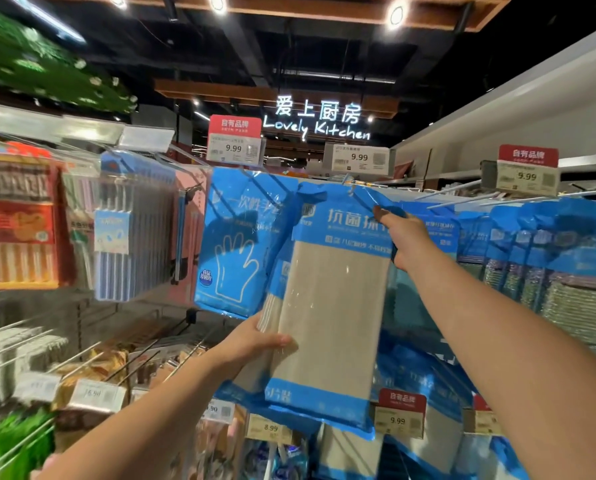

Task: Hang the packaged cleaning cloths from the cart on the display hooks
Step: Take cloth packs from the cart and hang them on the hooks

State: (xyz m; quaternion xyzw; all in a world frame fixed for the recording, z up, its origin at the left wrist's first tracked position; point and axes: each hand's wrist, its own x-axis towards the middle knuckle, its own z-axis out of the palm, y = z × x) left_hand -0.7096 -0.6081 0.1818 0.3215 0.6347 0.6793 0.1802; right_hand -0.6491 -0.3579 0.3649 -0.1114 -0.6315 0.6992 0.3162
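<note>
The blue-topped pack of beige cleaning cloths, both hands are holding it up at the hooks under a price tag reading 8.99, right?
Not quite. In the head view the price tag above that hook reads 9.99. Otherwise yes: the left hand and the right hand hold the blue-topped pack of beige cleaning cloths.

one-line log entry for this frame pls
step: hanging | left hand: grips cloth pack lower edge | right hand: pinches header at hook
</note>
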